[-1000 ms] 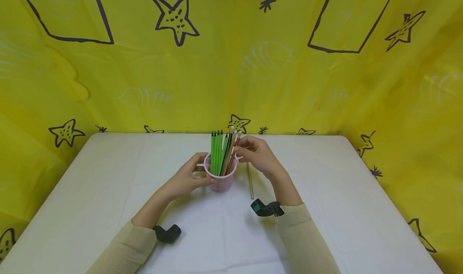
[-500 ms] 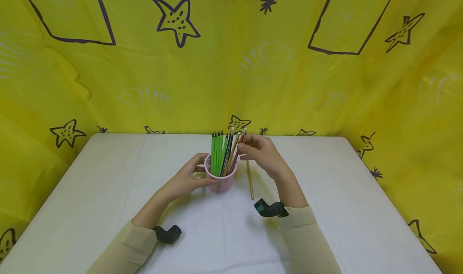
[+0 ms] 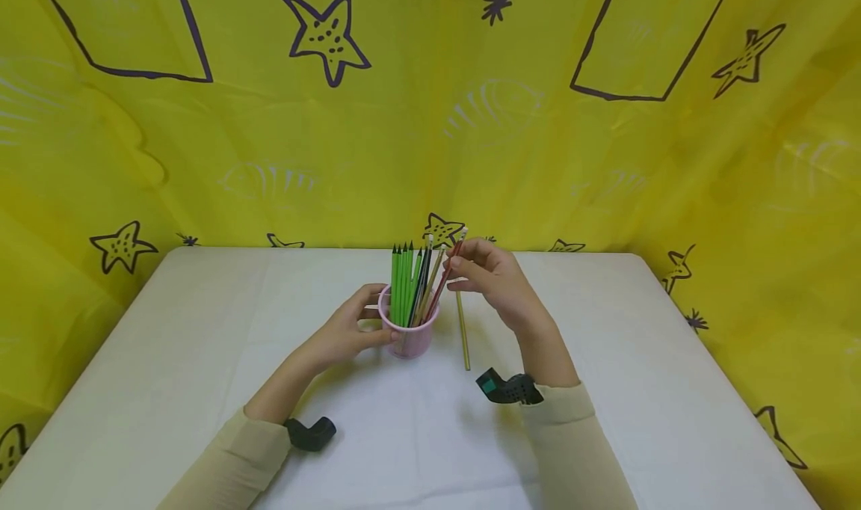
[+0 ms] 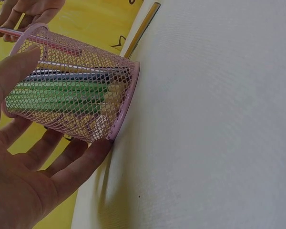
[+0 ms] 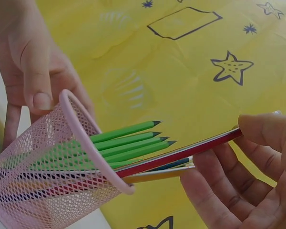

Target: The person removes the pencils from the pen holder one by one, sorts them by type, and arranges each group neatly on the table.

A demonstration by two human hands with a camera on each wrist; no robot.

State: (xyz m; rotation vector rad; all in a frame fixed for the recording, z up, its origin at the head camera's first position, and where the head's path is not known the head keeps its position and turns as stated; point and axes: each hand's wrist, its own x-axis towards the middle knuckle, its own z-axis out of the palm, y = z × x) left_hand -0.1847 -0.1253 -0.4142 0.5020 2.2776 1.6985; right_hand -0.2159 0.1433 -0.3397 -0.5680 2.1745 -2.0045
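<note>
My left hand [image 3: 346, 334] holds a pink mesh pencil cup [image 3: 410, 343] upright on the table, thumb on the near side and fingers round the left. Inside the cup stand several green pencils [image 5: 131, 138] with dark points up, along with dark and gold ones. Between thumb and fingers my right hand [image 3: 496, 282] pinches a red pencil [image 5: 181, 153] near its upper end. This pencil leans right, and its lower part is still within the mesh, as the left wrist view also shows. Whether a second red pencil lies behind it, I cannot tell.
A single gold pencil [image 3: 464, 338] lies on the white tabletop [image 3: 625, 360], just right of the cup. Behind the table hangs a yellow cloth [image 3: 390, 136] printed with starfish. Each wrist wears a dark camera [image 3: 311, 434].
My right hand has moved up and to the right, drawing the red pencil partly up and tilting it away from the others. The left hand and cup have stayed in place.
</note>
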